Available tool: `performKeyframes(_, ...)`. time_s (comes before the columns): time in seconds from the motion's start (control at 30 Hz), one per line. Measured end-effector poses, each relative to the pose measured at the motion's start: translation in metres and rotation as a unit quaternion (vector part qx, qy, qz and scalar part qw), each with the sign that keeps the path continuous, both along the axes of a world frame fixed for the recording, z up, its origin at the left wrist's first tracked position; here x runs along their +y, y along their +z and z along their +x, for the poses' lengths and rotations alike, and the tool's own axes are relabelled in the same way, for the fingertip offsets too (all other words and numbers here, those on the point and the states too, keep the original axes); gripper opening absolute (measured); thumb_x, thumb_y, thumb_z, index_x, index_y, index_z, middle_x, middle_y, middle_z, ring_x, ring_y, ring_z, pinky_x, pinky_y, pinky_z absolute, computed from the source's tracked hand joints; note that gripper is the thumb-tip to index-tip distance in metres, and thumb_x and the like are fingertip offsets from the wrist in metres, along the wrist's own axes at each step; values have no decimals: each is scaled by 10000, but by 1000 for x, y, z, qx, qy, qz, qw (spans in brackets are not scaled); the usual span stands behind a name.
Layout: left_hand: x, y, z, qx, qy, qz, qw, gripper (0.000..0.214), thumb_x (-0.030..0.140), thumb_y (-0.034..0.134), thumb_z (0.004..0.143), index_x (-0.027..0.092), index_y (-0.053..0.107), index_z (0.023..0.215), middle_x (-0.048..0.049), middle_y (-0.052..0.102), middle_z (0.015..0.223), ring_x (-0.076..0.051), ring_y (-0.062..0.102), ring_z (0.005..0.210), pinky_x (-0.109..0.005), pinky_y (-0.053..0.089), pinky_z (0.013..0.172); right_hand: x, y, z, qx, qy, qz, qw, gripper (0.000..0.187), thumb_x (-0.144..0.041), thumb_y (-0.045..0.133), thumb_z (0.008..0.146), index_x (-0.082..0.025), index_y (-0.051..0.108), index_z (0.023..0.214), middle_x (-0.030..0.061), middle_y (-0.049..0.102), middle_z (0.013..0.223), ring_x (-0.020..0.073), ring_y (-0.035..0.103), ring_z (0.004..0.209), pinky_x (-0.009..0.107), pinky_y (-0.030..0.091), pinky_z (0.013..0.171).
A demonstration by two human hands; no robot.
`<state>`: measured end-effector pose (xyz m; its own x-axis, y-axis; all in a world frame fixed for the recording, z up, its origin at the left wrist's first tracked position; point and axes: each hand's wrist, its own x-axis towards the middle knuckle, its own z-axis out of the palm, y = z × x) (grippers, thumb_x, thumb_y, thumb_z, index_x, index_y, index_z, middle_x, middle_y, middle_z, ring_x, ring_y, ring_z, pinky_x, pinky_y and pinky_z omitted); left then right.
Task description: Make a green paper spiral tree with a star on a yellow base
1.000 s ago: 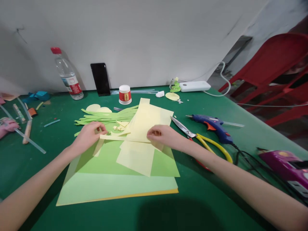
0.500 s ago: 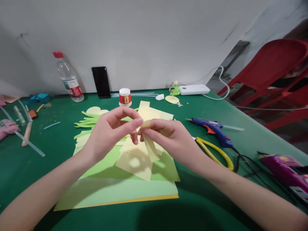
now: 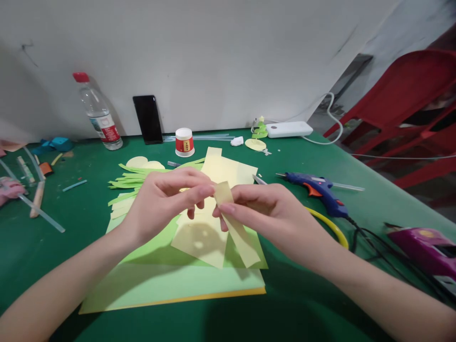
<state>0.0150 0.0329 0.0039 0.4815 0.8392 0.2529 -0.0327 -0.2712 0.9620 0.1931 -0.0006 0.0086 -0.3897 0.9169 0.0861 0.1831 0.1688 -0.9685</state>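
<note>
A pale yellow paper strip (image 3: 243,241) slants down toward me from between my fingers. My right hand (image 3: 270,209) pinches it near its upper end, thumb on top. My left hand (image 3: 164,202) has its thumb and index finger closed at the strip's upper left edge; the other fingers are curled beneath. Below both hands lie pale yellow paper pieces (image 3: 199,242) on light green sheets (image 3: 178,282). Fringed bright green paper strips (image 3: 124,183) lie beyond my left hand. Yellow-handled scissors (image 3: 333,225) are partly hidden behind my right hand.
A blue glue gun (image 3: 318,190) and a purple tool (image 3: 423,251) with cords lie at the right. Along the wall stand a water bottle (image 3: 101,118), a phone (image 3: 147,119), a paper cup (image 3: 184,142) and a white power strip (image 3: 290,128). Glue sticks and scraps lie left.
The strip now extends farther down to the right, with more of it showing. My right hand has moved slightly right and down; my left fingertips remain at its upper end.
</note>
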Motion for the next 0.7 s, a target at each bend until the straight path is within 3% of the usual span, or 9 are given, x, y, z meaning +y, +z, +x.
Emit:
performKeyframes(0.27,4,-3,-2,-11,-30,-48,998,114,273,629,791,273,736,752,6,662,828,-64,558,575,-148,486,463,4,-2,1,5,16,-13,1000,245,-242,518,826,-160,595,608,-19,611,623,68,520,601,161,375,511)
performKeyframes(0.53,1,0,2,17,7,-19,1000,170,164,605,789,234,717,683,26,646,751,-52,543,546,-140,478,461,5,-4,0,-22,21,-2,1000,245,-269,504,820,-138,574,624,-4,545,611,78,449,570,197,340,504)
performKeyframes(0.7,-4,2,7,62,27,33,997,195,129,570,791,196,680,645,40,613,682,-45,527,534,-141,460,473,4,-4,-1,-81,9,58,995,280,-247,464,837,-133,566,602,-14,497,563,68,405,542,189,321,496)
